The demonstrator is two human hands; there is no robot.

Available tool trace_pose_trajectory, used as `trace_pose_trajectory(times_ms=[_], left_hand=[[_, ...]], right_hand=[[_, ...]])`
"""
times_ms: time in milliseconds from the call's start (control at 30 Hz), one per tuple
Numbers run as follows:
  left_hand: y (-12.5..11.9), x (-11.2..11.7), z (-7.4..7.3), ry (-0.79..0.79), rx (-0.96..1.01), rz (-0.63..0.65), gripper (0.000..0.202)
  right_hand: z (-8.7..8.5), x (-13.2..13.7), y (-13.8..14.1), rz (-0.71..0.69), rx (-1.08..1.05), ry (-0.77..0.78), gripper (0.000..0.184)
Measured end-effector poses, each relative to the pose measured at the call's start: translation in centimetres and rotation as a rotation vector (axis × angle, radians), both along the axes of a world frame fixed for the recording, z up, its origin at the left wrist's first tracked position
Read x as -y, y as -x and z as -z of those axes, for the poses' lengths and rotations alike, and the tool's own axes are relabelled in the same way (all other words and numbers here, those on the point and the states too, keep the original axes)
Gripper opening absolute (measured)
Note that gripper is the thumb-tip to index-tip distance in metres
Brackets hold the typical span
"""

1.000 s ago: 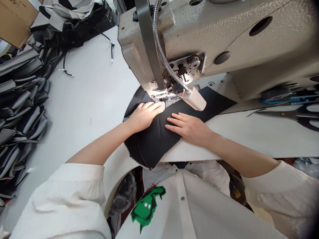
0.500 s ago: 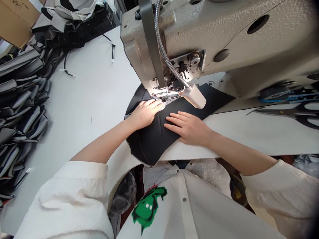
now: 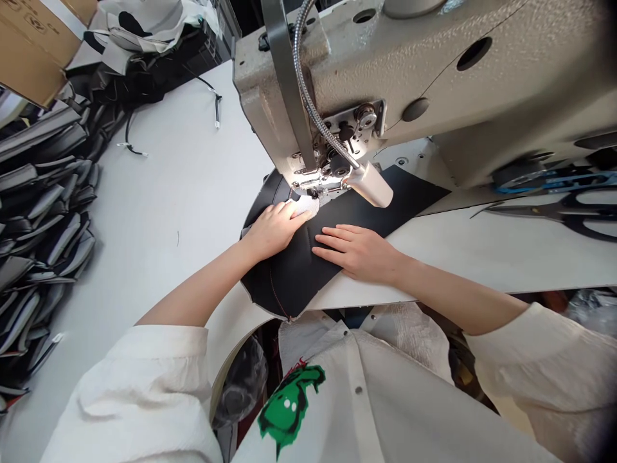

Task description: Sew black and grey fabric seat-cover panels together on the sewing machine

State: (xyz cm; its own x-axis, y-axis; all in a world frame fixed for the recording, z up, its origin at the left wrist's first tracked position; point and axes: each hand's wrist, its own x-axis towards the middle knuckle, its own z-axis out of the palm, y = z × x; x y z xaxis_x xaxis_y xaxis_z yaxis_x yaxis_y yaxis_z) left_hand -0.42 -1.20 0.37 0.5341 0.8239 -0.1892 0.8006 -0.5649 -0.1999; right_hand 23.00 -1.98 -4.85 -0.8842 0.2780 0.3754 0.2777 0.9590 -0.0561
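A black, leather-like panel (image 3: 289, 283) with a line of reddish stitching lies under the head of a sewing machine (image 3: 270, 109). Close to the lit needle area, my left hand (image 3: 272, 231) grips the panel at a turned-up edge, where a pale ribbed underside (image 3: 307, 204) shows between thumb and fingers. My right hand (image 3: 364, 253) rests flat on the panel's near right side, fingers stretched toward the left. The needle tip itself is too small and bright to make out.
Grey and black padded pieces (image 3: 43, 238) are heaped along the left of the white table (image 3: 144, 238). Short black cables (image 3: 216, 109) lie toward the back. Black-handled scissors (image 3: 554, 211) rest at the right. A cardboard box (image 3: 43, 45) stands at the back left.
My left fingers have drawn back slightly from the needle area, baring more of the pale underside. My right hand stays flat, a little lower and further left. The view has shifted slightly.
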Motion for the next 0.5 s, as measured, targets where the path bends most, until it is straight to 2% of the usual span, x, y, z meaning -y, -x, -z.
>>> trace_pose_trajectory(times_ms=[333,500], left_hand=[[-0.5,-1.8,0.4,0.025,0.083,-0.045,0.06],[0.1,-2.2,1.0,0.067,0.232,-0.026,0.055]], right_hand=[[0.3,-0.1,-0.4,0.172,-0.013,0.063,0.046],[0.5,-0.2,-0.4,0.148,-0.033,0.09,0.047]])
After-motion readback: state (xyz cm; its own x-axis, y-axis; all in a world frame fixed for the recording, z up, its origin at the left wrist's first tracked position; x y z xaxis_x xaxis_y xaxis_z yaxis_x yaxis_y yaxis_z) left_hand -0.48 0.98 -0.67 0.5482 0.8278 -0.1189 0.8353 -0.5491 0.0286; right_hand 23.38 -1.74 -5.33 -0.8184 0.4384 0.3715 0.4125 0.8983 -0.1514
